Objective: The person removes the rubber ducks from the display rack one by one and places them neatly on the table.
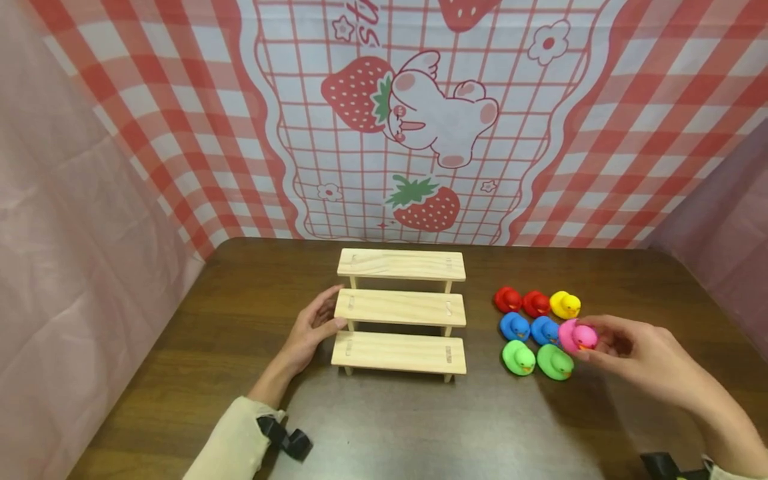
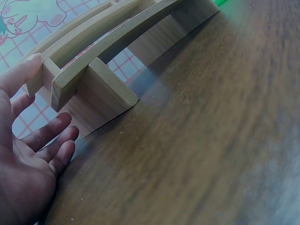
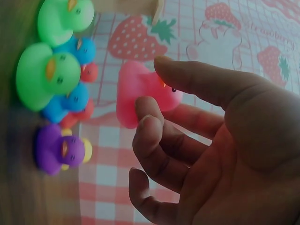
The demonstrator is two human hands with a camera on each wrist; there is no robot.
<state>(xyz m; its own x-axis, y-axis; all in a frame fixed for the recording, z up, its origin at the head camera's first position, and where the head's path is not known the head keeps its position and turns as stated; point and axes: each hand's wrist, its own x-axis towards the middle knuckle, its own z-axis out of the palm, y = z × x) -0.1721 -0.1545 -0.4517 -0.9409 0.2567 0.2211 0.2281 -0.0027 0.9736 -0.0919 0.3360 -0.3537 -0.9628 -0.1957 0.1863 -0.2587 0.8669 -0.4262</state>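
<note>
A pink rubber duck (image 1: 577, 336) is pinched between the thumb and fingers of my right hand (image 1: 651, 360), raised above the other ducks. In the right wrist view the pink duck (image 3: 140, 93) hangs clear of the table. At the table's middle stands a three-step wooden display shelf (image 1: 399, 307). My left hand (image 1: 312, 330) holds the left end of its middle step, the thumb on the near side. Seen from the left wrist, the thumb (image 2: 28, 70) touches the plank's end while the lower fingers curl loosely beside the shelf's leg.
Right of the shelf, rubber ducks sit in rows: red (image 1: 536, 304), yellow (image 1: 565, 305), blue (image 1: 515, 327) and green (image 1: 555, 362). A purple duck (image 3: 58, 149) shows only in the right wrist view. A checked strawberry cloth (image 1: 420, 133) hangs behind the brown table (image 1: 240, 300).
</note>
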